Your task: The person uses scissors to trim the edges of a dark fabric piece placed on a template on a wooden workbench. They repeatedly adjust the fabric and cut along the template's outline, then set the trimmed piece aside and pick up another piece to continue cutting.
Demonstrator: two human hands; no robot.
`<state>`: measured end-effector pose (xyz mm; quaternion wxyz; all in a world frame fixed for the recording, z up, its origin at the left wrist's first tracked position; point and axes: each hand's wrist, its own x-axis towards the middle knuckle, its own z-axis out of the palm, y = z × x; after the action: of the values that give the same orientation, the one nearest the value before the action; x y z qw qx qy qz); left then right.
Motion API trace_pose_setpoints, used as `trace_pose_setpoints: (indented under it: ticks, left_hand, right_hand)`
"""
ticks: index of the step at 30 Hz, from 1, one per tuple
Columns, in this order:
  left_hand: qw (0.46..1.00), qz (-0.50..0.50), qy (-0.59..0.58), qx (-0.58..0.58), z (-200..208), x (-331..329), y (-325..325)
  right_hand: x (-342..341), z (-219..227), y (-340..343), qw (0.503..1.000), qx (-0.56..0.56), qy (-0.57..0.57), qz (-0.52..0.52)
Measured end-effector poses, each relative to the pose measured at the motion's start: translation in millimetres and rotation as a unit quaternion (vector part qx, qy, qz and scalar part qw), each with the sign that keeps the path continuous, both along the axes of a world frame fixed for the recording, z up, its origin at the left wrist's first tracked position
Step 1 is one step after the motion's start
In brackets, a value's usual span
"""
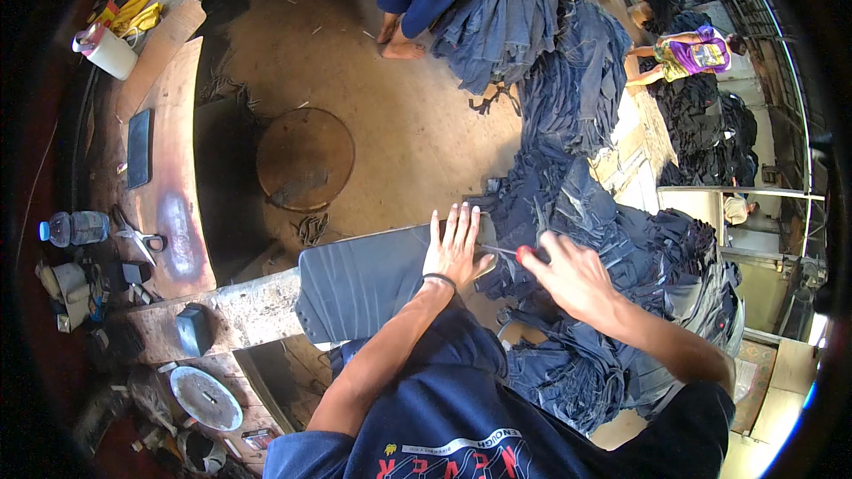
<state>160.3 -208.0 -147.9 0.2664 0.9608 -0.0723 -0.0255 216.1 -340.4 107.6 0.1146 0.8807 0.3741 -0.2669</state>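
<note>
My left hand (456, 244) lies flat, fingers stretched out, on the right end of a long dark board or pad (364, 279) with faint wavy lines. A dark band circles that wrist. My right hand (577, 279) is closed around a red-handled tool (524, 254). Its thin shaft points left toward my left thumb; the tool's exact kind is too small to tell. Right beside the board, a large heap of dark blue denim garments (568, 204) spreads under and past my right hand.
At left, a worn wooden bench holds scissors (138, 235), a water bottle (75, 229), a dark phone-like slab (139, 149) and a white jug (105, 51). A round metal plate (305, 159) lies on the floor. Another person stands by a denim pile (501, 26); others are farther right.
</note>
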Motion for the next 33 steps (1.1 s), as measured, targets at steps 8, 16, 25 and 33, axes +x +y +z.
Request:
trace_pose_setpoints:
  ticks: [8,16,25,33]
  left_hand:
    - [1.000,-0.006,0.004,0.005,-4,1,2]
    - [0.999,-0.012,0.026,0.032,2,1,2]
    - [0.998,-0.006,-0.027,0.061,12,-1,3]
    - [0.996,-0.009,-0.042,0.072,18,-2,5]
  right_hand:
    - [25,-18,5,0.935,0.002,0.176,-0.308]
    - [7,-22,0,0.997,0.071,-0.007,-0.026]
    - [12,-18,-14,0.987,0.049,-0.069,0.134]
    - [21,-35,-20,0.981,0.061,0.087,-0.161]
